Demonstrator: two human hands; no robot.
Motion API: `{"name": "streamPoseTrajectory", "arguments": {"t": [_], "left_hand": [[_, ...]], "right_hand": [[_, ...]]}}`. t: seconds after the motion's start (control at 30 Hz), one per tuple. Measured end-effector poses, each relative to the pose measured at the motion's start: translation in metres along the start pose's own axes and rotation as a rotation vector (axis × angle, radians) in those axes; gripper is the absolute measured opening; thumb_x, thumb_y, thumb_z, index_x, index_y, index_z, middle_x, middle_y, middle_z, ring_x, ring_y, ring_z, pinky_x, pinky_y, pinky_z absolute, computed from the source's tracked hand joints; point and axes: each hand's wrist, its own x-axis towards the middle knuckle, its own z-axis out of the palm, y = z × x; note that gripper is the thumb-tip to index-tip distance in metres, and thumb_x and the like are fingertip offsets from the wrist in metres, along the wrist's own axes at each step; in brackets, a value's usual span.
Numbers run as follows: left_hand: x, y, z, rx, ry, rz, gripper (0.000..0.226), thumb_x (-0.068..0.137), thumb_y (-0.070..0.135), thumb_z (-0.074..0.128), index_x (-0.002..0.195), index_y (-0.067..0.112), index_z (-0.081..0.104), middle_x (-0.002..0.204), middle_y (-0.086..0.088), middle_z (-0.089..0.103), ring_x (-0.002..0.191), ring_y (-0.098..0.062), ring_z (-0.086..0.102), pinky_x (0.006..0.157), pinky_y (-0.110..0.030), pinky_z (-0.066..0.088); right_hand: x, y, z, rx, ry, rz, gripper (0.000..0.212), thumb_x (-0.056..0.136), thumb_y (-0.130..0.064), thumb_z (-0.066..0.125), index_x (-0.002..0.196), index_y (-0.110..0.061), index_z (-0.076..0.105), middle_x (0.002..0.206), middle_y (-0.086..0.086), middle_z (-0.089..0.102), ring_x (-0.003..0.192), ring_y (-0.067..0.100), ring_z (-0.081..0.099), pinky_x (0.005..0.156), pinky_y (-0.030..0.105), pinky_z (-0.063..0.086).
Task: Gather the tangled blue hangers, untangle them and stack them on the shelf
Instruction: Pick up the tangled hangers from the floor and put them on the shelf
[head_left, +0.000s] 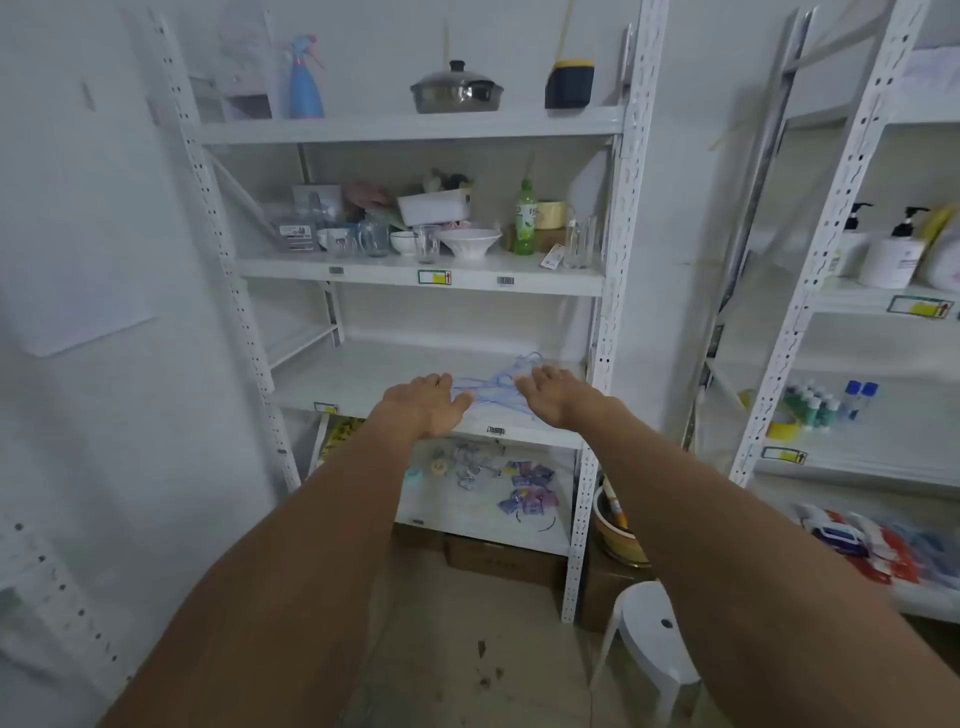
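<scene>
Hangers (493, 387) lie in a thin blue tangle on the shelf (363, 384), near its front edge. Left hand (431, 402) and right hand (550, 392) flank them, both open with fingers loosely spread — neither seems to grip yet, though blur hides contact. Best to scoop inward from both sides, then lift each hook free slowly.
</scene>
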Motion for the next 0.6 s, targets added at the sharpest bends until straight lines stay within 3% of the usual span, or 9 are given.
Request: {"name": "streamPoseTrajectory", "arguments": {"t": [0.13,0.27,0.37,0.47,0.6], "left_hand": [[0.039,-0.007,0.002,-0.003,-0.04,-0.003,0.075,0.102,0.064,0.012,0.161,0.017,0.018,0.17,-0.004,0.016,0.155,-0.026,0.02,0.123,-0.046,0.019],[0.079,-0.026,0.011,0.024,-0.037,0.055,0.073,0.103,0.062,0.015,0.159,0.017,0.029,0.169,-0.006,0.02,0.154,-0.027,0.022,0.123,-0.044,0.019],[0.098,-0.065,0.025,0.014,-0.065,0.016,0.072,0.103,0.063,0.019,0.159,0.018,0.029,0.168,-0.005,0.023,0.153,-0.026,0.024,0.124,-0.044,0.02],[0.116,-0.112,0.042,0.017,-0.016,-0.044,0.064,0.104,0.056,0.028,0.151,0.015,0.042,0.158,-0.01,0.04,0.144,-0.029,0.038,0.119,-0.047,0.03],[0.15,-0.167,0.058,-0.011,0.024,-0.043,0.06,0.106,0.051,0.034,0.149,0.01,0.044,0.157,-0.013,0.043,0.143,-0.031,0.04,0.117,-0.046,0.031]], "right_hand": [[0.033,0.004,0.001,-0.007,-0.049,0.044,0.067,0.108,-0.053,0.008,0.165,-0.018,0.014,0.173,0.013,0.003,0.16,0.031,0.003,0.128,0.052,0.01],[0.073,0.008,0.006,-0.084,-0.077,0.009,0.055,0.112,-0.039,0.012,0.16,-0.017,0.025,0.17,0.02,0.014,0.157,0.038,0.013,0.125,0.055,0.018],[0.112,-0.005,0.019,-0.078,-0.094,-0.021,0.055,0.113,-0.037,0.015,0.159,-0.011,0.029,0.169,0.021,0.019,0.156,0.036,0.017,0.124,0.054,0.02],[0.162,-0.035,0.035,-0.073,-0.138,-0.084,0.052,0.114,-0.031,0.017,0.154,-0.002,0.034,0.165,0.025,0.026,0.152,0.037,0.026,0.123,0.048,0.024],[0.227,-0.069,0.062,-0.044,-0.138,-0.089,0.061,0.112,-0.041,0.023,0.158,-0.001,0.031,0.166,0.022,0.026,0.153,0.036,0.027,0.124,0.047,0.024]]}}
